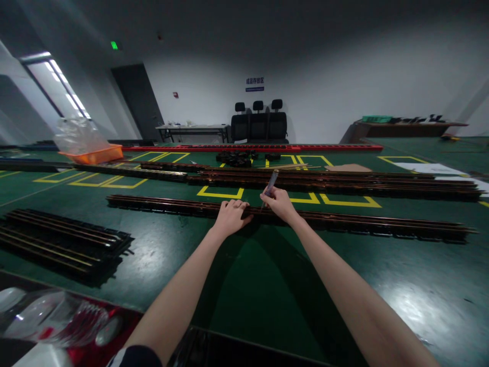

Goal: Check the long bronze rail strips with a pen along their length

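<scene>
In the head view a long black rail with copper-coloured strips [362, 223] lies across the green table in front of me. My left hand [232, 216] grips it near the middle, fingers over the far side and thumb along the near side. Just to the right, my right hand [280, 203] is closed around a pen-like tool with a translucent grey handle [272, 181]. The tool stands tilted, its thin tip pointing down at the rail. Whether the tip touches the strips I cannot tell.
More black rails [336, 182] lie beyond, and a short stack [63, 242] sits at left. Past them are a red rail [324, 148], black parts [235, 158], cardboard [348, 167] and an orange bin [95, 154] with a plastic bag. Bottles [57, 313] stand at lower left.
</scene>
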Tool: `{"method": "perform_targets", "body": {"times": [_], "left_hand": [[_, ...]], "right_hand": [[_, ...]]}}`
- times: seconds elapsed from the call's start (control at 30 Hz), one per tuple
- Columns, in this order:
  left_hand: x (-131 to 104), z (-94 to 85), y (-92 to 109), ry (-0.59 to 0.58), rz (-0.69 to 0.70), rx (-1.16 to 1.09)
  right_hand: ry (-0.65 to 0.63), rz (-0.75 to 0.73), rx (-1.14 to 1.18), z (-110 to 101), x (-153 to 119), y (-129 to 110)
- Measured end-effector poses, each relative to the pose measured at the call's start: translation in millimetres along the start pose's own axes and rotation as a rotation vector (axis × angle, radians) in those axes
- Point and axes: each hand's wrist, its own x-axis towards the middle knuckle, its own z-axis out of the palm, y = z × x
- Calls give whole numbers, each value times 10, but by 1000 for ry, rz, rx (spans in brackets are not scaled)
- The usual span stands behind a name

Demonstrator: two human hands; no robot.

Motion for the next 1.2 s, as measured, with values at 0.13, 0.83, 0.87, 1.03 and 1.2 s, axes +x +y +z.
{"method": "perform_targets", "body": {"times": [0.13,0.83,0.87,1.03,1.2], "left_hand": [[2,7,-7,7,6,-3],[20,-14,-6,32,17,-19],[17,-14,-10,33,14,-16],[11,-16,-23,38,7,-25],[17,-12,-28,38,15,-37]], "right_hand": [[-2,8,-3,-7,-2,-7],[-16,2,73,-40,-5,-12],[-23,1,79,-44,-6,-14],[-47,-21,88,-51,-17,-20],[-52,-25,106,-54,-25,-8]]}}
